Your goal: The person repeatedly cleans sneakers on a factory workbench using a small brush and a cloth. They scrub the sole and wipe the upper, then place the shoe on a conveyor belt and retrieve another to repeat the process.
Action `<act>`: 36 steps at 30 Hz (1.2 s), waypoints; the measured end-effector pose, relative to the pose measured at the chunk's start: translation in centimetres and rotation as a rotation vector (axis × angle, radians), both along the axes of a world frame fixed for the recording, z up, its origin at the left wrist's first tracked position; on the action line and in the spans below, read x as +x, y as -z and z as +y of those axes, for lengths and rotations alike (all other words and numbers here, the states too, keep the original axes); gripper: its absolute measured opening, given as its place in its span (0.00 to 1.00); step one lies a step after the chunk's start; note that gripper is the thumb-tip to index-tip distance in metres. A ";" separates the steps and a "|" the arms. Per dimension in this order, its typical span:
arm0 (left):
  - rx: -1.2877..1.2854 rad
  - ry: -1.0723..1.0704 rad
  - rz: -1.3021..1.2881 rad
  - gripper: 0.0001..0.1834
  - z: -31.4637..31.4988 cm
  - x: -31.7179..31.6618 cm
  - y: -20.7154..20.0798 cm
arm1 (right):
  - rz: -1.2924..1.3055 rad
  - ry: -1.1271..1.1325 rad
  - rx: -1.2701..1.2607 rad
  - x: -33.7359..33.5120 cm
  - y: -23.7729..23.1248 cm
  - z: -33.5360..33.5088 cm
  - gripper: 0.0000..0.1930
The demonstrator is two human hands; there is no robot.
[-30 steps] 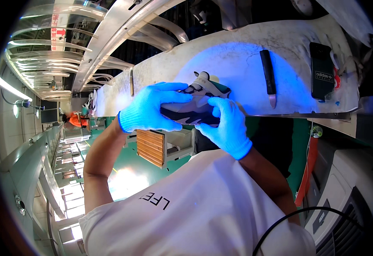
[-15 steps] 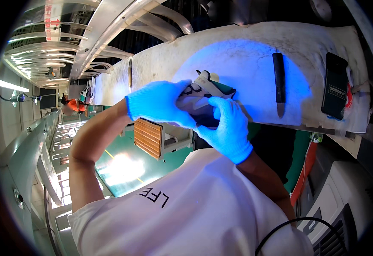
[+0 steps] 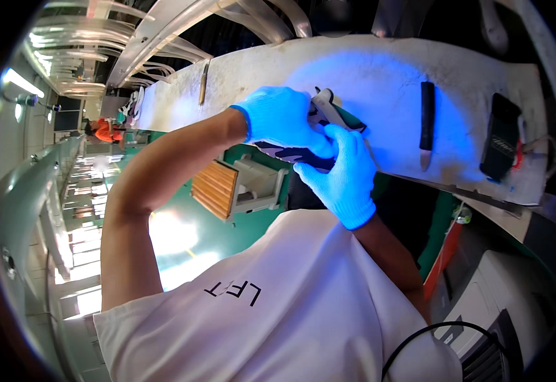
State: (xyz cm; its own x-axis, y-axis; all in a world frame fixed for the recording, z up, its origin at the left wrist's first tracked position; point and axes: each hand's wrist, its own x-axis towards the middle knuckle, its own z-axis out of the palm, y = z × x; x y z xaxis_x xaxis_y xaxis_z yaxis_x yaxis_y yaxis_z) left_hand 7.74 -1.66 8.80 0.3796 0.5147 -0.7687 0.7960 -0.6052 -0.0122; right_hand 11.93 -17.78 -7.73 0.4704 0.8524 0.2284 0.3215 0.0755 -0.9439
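Note:
Both of my gloved hands are on a sneaker (image 3: 300,156) in grey and dark patterned material, at the near edge of the bench. Its white strip and dark green part (image 3: 336,113) show beyond my fingers. My left hand (image 3: 281,121) is closed over the shoe from the left and above, covering much of it. On the right side my right hand (image 3: 345,175) grips it, thumb below and fingers bent on top, close to the left fingertips. What lies between the two hands is hidden.
A knife (image 3: 427,121) with a black handle lies on the pale bench (image 3: 392,89), right of the shoe. Farther right is a dark phone (image 3: 502,137). A thin stick-like tool (image 3: 203,83) rests at the left. Another person in orange (image 3: 107,130) is far left.
My left hand has shifted across the shoe towards my right hand, covering more of its top. The shoe has turned, showing more of its patterned side below. The whole view has shifted slightly.

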 end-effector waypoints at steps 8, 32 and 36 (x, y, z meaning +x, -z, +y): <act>-0.498 -0.137 -0.832 0.55 -1.3 -11.3 -4.0 | 0.237 -0.036 0.060 1.0 0.4 -6.5 0.47; -0.741 -1.048 -1.504 0.34 -14.1 -11.5 16.1 | 0.348 -0.002 -0.081 2.6 -2.9 -10.9 0.48; -0.506 -0.744 -1.537 0.31 -14.7 -11.4 19.0 | 0.230 -0.102 0.120 4.0 -10.1 -9.6 0.58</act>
